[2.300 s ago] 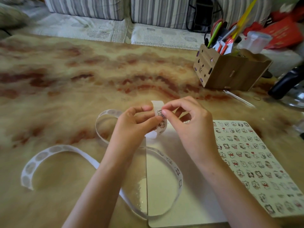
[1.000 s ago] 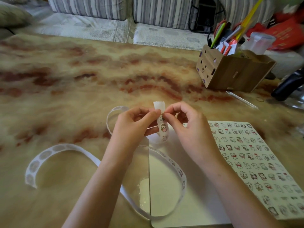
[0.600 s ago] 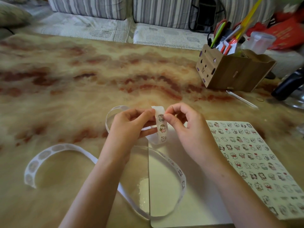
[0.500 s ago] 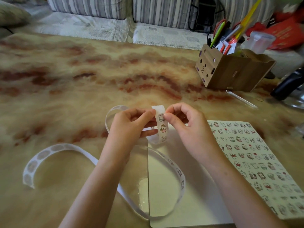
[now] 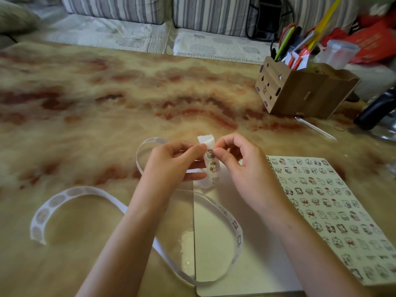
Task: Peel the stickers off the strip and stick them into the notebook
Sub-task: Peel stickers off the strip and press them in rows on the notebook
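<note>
Strip (image 5: pixel 211 168): middle of the frame, end held upright above the notebook (image 5: pixel 214 232); the rest loops over the blank page and the table (image 5: pixel 107 103) to the lower left
Sticker (image 5: pixel 209 154): topmost on the upright end
Left hand (image 5: pixel 171 163): pinches the strip from the left
Right hand (image 5: pixel 244 174): thumb and forefinger pinch at that sticker
Notebook: open, lower right
Pen box (image 5: pixel 300 93): upper right

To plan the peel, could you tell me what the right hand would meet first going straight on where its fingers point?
The sticker strip: the right hand points left, its fingers pinching at it. Just behind, probably, the left hand gripping the strip.
</note>
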### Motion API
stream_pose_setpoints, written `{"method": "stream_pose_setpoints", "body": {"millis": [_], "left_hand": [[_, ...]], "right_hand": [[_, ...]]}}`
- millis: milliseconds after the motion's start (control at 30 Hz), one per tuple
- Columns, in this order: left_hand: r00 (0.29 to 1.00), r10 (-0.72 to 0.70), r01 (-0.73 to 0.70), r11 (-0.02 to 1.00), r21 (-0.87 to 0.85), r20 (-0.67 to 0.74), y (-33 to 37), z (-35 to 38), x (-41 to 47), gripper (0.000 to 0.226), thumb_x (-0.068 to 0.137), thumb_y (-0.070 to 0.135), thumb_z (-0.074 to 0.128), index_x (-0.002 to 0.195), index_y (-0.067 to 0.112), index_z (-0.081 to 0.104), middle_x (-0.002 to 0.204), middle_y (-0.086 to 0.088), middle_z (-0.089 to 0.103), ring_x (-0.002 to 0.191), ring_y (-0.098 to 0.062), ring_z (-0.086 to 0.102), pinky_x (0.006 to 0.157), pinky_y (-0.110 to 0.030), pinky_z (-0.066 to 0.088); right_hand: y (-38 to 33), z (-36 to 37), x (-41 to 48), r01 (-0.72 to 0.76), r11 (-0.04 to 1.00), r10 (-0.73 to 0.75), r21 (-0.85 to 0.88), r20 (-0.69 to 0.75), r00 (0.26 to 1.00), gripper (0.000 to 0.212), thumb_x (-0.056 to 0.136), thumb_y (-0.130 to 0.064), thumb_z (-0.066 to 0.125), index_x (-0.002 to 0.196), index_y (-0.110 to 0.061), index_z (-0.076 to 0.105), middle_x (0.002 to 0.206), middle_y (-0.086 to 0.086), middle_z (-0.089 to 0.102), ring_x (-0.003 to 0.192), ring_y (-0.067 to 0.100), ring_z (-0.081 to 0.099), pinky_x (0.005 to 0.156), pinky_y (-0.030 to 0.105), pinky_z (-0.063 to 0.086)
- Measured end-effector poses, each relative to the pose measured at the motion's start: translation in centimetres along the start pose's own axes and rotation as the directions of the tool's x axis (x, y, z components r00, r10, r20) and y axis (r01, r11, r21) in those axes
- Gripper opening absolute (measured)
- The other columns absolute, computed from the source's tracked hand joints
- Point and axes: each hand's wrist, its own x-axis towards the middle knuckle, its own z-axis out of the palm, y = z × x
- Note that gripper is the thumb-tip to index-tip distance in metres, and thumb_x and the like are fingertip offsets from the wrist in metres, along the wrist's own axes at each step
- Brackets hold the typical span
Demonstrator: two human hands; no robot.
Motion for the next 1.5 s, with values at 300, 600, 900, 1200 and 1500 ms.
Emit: {"method": "stream_pose_setpoints", "body": {"millis": [300,600,900,1200,1500], "left_hand": [[0.99,0.071,-0.061,0.995,0.084,-0.124,-0.2,-0.5,0.4,0.01,0.09,0.012,0.062,0.088,0.003,0.066,0.081,-0.011,0.074,0.067,-0.015,0.073,0.057,-0.025,0.059],[0.976,0.139,-0.084,0.95,0.302,-0.166,-0.7,-1.4,0.7,0.009,0.09,0.011,0.062,0.082,0.008,0.066,0.059,0.004,0.071,0.051,-0.009,0.067,0.051,-0.024,0.056],[0.977,0.136,-0.048,0.895,0.444,-0.167,-1.2,-1.5,1.0,0.013,0.088,0.019,0.064,0.075,0.021,0.067,0.061,0.01,0.071,0.069,-0.019,0.071,0.072,-0.036,0.059],[0.976,0.139,-0.051,0.895,0.443,-0.168,-1.6,-1.5,1.2,0.014,0.088,0.018,0.064,0.075,0.021,0.067,0.055,0.016,0.068,0.052,0.003,0.063,0.07,-0.025,0.056],[0.976,0.124,-0.027,0.885,0.465,-0.178,-1.4,-1.4,1.1,0.013,0.087,0.021,0.064,0.075,0.023,0.067,0.054,0.016,0.067,0.047,0.005,0.06,0.071,-0.027,0.055]], "right_hand": [[-0.2,-0.7,0.4,-0.146,0.967,0.146,0.207,0.017,0.989,0.012,0.091,-0.017,0.061,0.081,-0.022,0.063,0.069,-0.015,0.059,0.062,-0.002,0.05,0.065,0.014,0.044],[1.6,-2.2,1.4,-0.468,0.88,0.453,0.084,0.152,0.878,0.013,0.085,-0.017,0.069,0.076,-0.008,0.07,0.057,-0.005,0.062,0.041,0.002,0.044,0.046,0.013,0.036],[2.1,-2.1,1.9,-0.474,0.879,0.477,-0.047,0.092,0.874,0.013,0.08,-0.018,0.071,0.075,-0.006,0.073,0.06,-0.004,0.065,0.041,0.002,0.041,0.051,0.019,0.035],[1.8,-2.2,1.9,-0.485,0.873,0.488,-0.06,0.119,0.865,0.018,0.079,-0.022,0.073,0.073,-0.005,0.073,0.062,0.008,0.056,0.052,0.016,0.034,0.051,0.024,0.027],[2.0,-2.0,1.9,-0.475,0.877,0.481,-0.077,0.119,0.869,0.019,0.078,-0.021,0.073,0.074,-0.002,0.073,0.062,0.011,0.052,0.05,0.016,0.031,0.047,0.023,0.025]]}}
